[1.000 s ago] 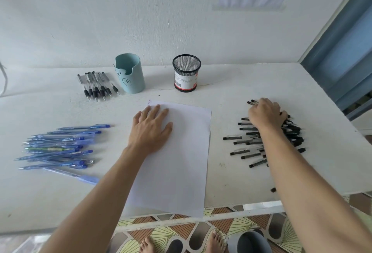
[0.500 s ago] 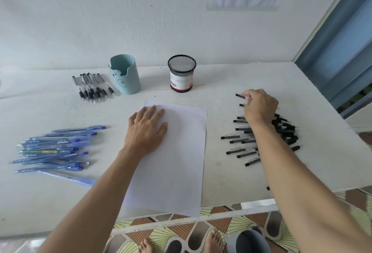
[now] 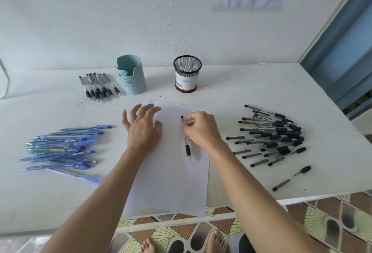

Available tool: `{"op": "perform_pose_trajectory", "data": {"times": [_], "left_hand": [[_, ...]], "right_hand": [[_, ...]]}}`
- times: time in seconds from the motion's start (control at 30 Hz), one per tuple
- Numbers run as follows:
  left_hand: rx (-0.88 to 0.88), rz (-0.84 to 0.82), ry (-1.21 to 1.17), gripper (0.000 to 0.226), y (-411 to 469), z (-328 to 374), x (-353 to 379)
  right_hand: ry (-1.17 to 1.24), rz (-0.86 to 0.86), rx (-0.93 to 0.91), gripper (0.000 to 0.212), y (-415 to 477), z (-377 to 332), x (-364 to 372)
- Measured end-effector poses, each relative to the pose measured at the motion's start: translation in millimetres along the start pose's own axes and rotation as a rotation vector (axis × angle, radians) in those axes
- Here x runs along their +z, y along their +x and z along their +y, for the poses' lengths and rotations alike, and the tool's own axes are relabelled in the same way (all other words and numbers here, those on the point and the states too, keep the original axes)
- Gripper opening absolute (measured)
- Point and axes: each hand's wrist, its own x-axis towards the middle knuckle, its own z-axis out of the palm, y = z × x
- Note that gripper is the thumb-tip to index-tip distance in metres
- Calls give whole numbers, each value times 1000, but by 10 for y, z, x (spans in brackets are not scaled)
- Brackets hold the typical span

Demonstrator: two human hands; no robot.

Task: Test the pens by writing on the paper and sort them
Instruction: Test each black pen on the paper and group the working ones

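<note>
A sheet of paper (image 3: 171, 172) lies mid-table (image 3: 241, 95) with pen piles to its left (image 3: 60, 150) and right (image 3: 273, 138), two cups (image 3: 131, 75) (image 3: 187, 74) behind it, and a pen row (image 3: 96, 86) left of them.

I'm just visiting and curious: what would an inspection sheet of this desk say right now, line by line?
Surface: white table, some small specks.
Job's things: white paper in the middle; black pen over it; blue pens piled on the left; black pens piled on the right; a row of clear pens at the back left.
Clutter: teal holder and mesh cup standing at the back.
Grippers: left hand open, fingers spread at the paper's edge; right hand holding the black pen.
Cables: a thin cord at the far left.
Surroundings: white wall, patterned floor tiles, bare feet below.
</note>
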Motion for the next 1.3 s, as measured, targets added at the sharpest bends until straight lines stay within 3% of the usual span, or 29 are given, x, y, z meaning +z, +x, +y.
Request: {"op": "perform_pose_trajectory", "data": {"times": [0.13,0.23,0.3,0.4,0.47,0.57,0.67,0.73,0.8,0.93,1.03,1.17,1.3], "left_hand": [[30,10,-115,42,5,50,-20],[84,-134,-229,39,-1,75,-71],[100,-238,-134,47,18,84,-86],[57,-380,79,67,70,239,-124],[30,-417,213,62,81,381,-130],[-55,-396,204,38,66,489,-143],[-142,-327,22,32,76,503,-196],[-79,-146,-149,29,82,470,-243],[-74,-33,-449,22,86,434,-288],[-220,4,-1070,15,142,405,-345],[-286,5,-1285,5,193,394,-460],[-301,-55,-1505,49,228,310,-602],[-333,3,-1563,34,275,194,-630]], "right_hand": [[14,-6,2,36,-4,47,64],[-140,151,-128,26,-1,124,-2],[-257,208,-221,26,-6,236,-13],[-447,129,-205,43,-16,375,10],[-522,96,-210,46,-32,421,28],[-551,123,-231,46,-57,423,41],[-552,143,-218,58,-64,401,54],[-561,139,-218,64,-70,403,68],[-579,132,-211,64,-80,409,79],[-598,101,-202,68,-83,412,61],[-600,48,-189,62,-72,414,40],[-592,45,-201,59,-40,445,52],[-591,18,-189,63,-28,433,64]]}}
